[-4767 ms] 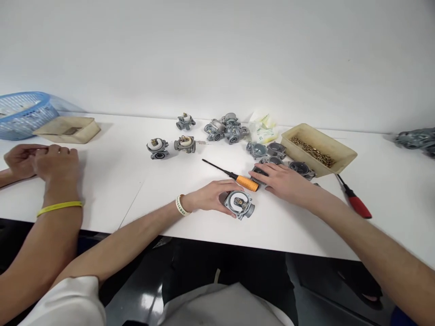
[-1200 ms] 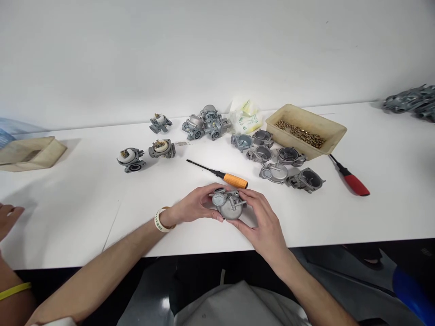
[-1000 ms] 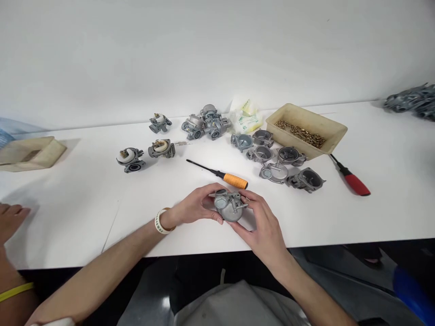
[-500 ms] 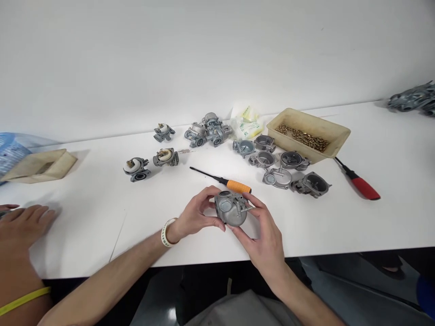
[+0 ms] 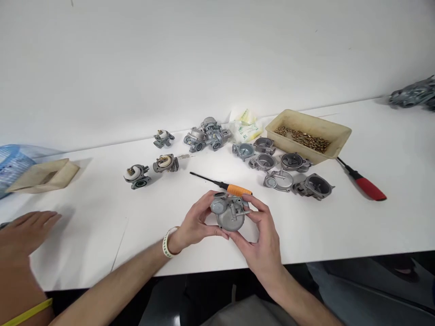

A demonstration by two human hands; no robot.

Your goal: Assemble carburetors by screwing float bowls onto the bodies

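Observation:
A grey metal carburetor (image 5: pixel 231 218) is held between both hands above the front of the white table, its round bowl facing up towards me. My left hand (image 5: pixel 200 221) grips its left side, thumb along the lower edge. On the right side, my right hand (image 5: pixel 260 228) pinches it with thumb below and fingers above. Just behind it lies a screwdriver with an orange handle (image 5: pixel 239 189), its dark shaft pointing left. Several grey float bowls and bodies (image 5: pixel 265 161) are grouped behind to the right.
A plastic bin of brass screws (image 5: pixel 307 136) stands at the back right, beside a red-handled screwdriver (image 5: pixel 369 187). Carburetor bodies with white floats (image 5: pixel 166 162) stand left of centre; assembled ones (image 5: pixel 207 135) sit behind. Another person's hand (image 5: pixel 29 231) rests at far left near a shallow tray (image 5: pixel 64 174).
The carburetor has turned slightly in my hands, so its round bowl faces me more squarely. The other person's hand at the left has shifted a little.

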